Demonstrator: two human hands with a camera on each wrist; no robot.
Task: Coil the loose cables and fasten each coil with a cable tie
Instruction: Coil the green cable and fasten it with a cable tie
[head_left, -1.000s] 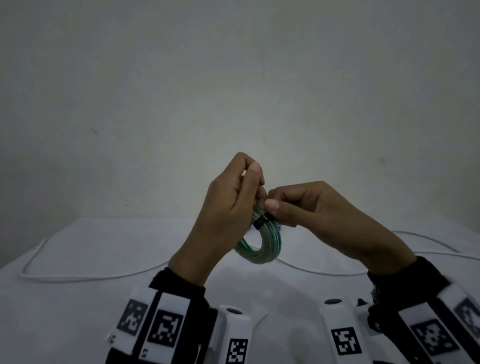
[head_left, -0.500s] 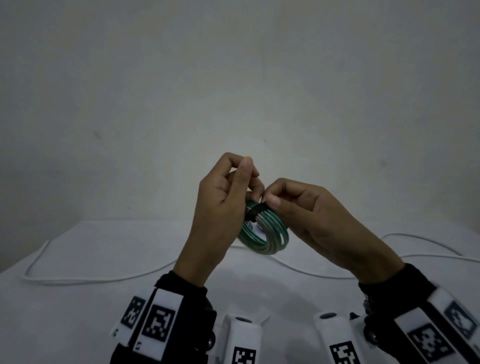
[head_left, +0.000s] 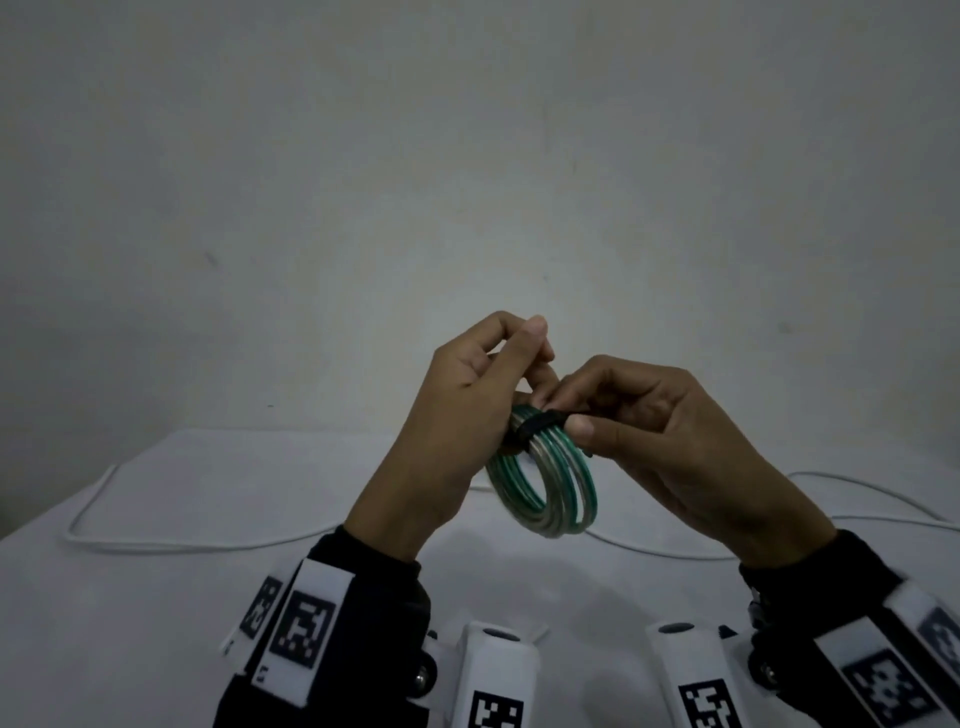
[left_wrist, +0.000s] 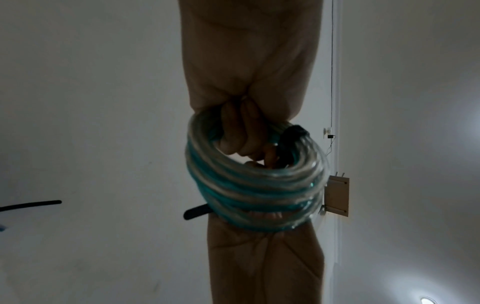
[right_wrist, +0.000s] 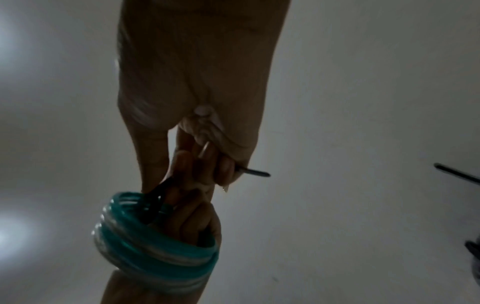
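Since a second ago both hands have lifted slightly: left hand grips the green coil above the worktop; right hand pinches the black cable tie wrapped round it.

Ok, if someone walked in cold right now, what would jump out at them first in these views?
The green-and-clear cable coil, held in the air above the white table at centre frame. Next, the black cable tie wrapped over the top of the coil, with the left hand gripping the coil and the right hand pinching the tie's tail. Behind them a loose white cable lies uncoiled on the table.
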